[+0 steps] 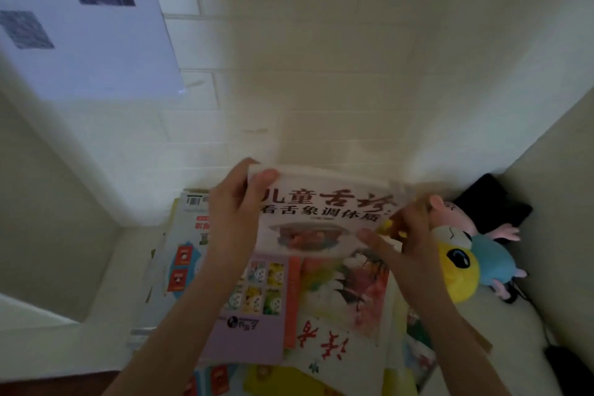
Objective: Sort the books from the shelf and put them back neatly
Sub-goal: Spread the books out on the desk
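One white book (321, 212) is held above the pile, cover facing the person. It looks like a thin, light, glossy paperback, likely to bend or slip, so the side edges are the best hold. The left grip (234, 212) pinches the left edge. The right grip (405, 235), blurred, pinches the lower right. At least five books (250, 331) lie flat beneath, overlapping, with two plush toys (466, 264) beside them.

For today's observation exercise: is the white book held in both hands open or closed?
Closed. The white book shows its front cover and title. The left hand and right hand grip its side edges, and no inside pages show.
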The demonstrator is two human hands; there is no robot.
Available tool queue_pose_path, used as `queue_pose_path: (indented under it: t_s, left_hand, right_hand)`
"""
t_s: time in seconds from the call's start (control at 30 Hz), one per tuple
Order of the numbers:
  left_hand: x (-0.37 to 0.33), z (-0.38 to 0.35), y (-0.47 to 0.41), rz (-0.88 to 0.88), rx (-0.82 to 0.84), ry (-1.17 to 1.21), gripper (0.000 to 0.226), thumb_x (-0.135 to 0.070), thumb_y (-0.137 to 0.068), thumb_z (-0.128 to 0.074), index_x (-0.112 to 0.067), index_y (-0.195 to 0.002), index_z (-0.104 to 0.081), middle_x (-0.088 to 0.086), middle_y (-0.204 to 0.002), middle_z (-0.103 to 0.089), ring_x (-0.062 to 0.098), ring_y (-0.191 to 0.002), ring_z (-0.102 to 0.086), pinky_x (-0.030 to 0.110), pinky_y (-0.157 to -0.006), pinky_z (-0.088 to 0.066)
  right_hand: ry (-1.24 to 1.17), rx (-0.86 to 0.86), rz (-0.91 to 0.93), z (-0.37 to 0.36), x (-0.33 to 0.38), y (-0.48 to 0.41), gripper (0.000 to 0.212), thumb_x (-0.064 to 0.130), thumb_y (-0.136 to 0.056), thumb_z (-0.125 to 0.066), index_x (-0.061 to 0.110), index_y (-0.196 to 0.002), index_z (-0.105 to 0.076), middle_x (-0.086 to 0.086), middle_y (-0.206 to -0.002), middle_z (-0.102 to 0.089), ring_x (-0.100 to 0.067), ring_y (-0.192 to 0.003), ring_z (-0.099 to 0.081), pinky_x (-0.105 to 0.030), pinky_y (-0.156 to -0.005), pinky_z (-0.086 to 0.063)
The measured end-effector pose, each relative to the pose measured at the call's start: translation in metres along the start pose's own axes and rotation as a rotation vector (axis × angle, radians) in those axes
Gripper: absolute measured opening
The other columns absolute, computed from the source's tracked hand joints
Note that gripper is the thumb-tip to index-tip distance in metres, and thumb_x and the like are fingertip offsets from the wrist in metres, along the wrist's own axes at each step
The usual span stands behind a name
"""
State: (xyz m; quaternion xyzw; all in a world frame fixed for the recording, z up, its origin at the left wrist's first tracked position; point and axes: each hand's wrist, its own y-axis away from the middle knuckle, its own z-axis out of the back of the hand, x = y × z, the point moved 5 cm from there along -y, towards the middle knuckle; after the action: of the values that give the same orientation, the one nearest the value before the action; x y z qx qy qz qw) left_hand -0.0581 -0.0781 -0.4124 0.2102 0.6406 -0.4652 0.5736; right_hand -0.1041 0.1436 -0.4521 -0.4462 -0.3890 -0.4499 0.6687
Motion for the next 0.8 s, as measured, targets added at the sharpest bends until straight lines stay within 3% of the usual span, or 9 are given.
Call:
queue_pose_path:
  t_s: [0.1,0.17,0.27,0.37,0.43,0.57,0.63,0.73,0.8]
  left_hand:
    - [-0.001,-0.016,-0.017,0.120,-0.050,0.068,0.038,-0.031,-0.099,-0.046,-0.009,-0.068,-0.044,0.001,-0.051,-0.050,0.008,-0.046,-0.052,0.021,-0.043,-0.041]
    - [0.017,-0.027,-0.021,0.318,-0.001,0.121,0.046,-0.042,-0.097,-0.044,-0.001,-0.079,-0.053,0.016,-0.063,-0.063,0.021,-0.054,-0.063,0.031,-0.048,-0.051]
    - [0.061,-0.045,-0.010,0.582,0.198,0.086,0.048,-0.053,-0.095,-0.041,-0.009,-0.095,-0.061,0.009,-0.078,-0.071,0.019,-0.068,-0.071,0.029,-0.056,-0.057]
    - [0.109,-0.042,0.009,0.553,0.463,-0.203,0.040,-0.045,-0.095,-0.049,-0.021,-0.126,-0.054,-0.006,-0.115,-0.062,0.016,-0.106,-0.061,0.031,-0.087,-0.050]
    - [0.136,-0.012,0.020,0.516,0.461,-0.457,0.041,-0.028,-0.095,-0.055,-0.021,-0.135,-0.048,0.003,-0.131,-0.051,0.022,-0.118,-0.053,0.038,-0.095,-0.046]
    - [0.160,0.038,0.039,0.432,0.473,-0.866,0.080,-0.035,-0.088,-0.065,-0.012,-0.151,-0.021,0.013,-0.158,-0.013,0.032,-0.145,-0.013,0.046,-0.117,-0.016]
    - [0.162,0.055,0.053,0.556,0.486,-0.881,0.092,-0.043,-0.086,-0.064,-0.018,-0.153,-0.006,0.011,-0.160,-0.003,0.029,-0.147,-0.009,0.045,-0.117,-0.013]
    - [0.159,0.068,0.064,0.674,0.386,-0.528,0.071,-0.039,-0.080,-0.072,-0.033,-0.139,-0.034,0.003,-0.138,-0.049,0.022,-0.119,-0.052,0.043,-0.096,-0.044]
    - [0.153,0.067,0.066,0.693,0.347,-0.428,0.058,-0.033,-0.080,-0.073,-0.037,-0.128,-0.041,-0.008,-0.118,-0.060,0.014,-0.101,-0.059,0.035,-0.082,-0.046]
  right_hand:
    - [-0.172,0.083,-0.087,0.005,-0.001,-0.015,0.021,0.034,-0.073,-0.068,0.027,-0.092,-0.067,-0.002,-0.114,-0.060,-0.009,-0.107,-0.056,-0.014,-0.074,-0.052]
    - [-0.331,0.142,-0.220,0.001,-0.003,-0.010,0.025,0.032,-0.081,-0.058,0.023,-0.103,-0.063,0.007,-0.101,-0.073,-0.014,-0.097,-0.067,-0.018,-0.068,-0.054]
    - [-0.247,0.003,-0.282,0.003,-0.027,0.001,0.017,0.022,-0.095,-0.048,0.023,-0.109,-0.057,0.011,-0.093,-0.074,-0.011,-0.085,-0.070,-0.019,-0.065,-0.054]
    - [-0.036,-0.104,-0.456,0.015,-0.084,0.019,0.012,0.020,-0.098,-0.050,0.013,-0.105,-0.057,-0.002,-0.090,-0.070,-0.022,-0.084,-0.069,-0.023,-0.059,-0.053]
    - [0.109,-0.122,-0.590,0.018,-0.116,0.036,0.008,0.014,-0.096,-0.053,0.009,-0.101,-0.056,-0.001,-0.088,-0.065,-0.024,-0.084,-0.065,-0.021,-0.056,-0.048]
    - [0.240,-0.208,-0.614,0.017,-0.134,0.046,0.011,0.018,-0.093,-0.059,0.015,-0.103,-0.055,-0.007,-0.098,-0.064,-0.018,-0.081,-0.060,-0.031,-0.066,-0.047]
    - [0.354,-0.187,-0.622,0.016,-0.142,0.043,0.016,0.023,-0.091,-0.063,0.017,-0.104,-0.056,-0.005,-0.101,-0.063,-0.023,-0.089,-0.060,-0.034,-0.071,-0.048]
    - [0.570,-0.175,-0.634,0.009,-0.151,0.043,0.036,0.028,-0.091,-0.061,0.012,-0.123,-0.055,-0.014,-0.115,-0.060,-0.034,-0.108,-0.046,-0.041,-0.089,-0.038]
    - [0.851,-0.198,-0.527,0.002,-0.144,0.044,0.044,0.022,-0.092,-0.059,0.004,-0.131,-0.050,-0.025,-0.118,-0.054,-0.039,-0.107,-0.042,-0.045,-0.092,-0.030]
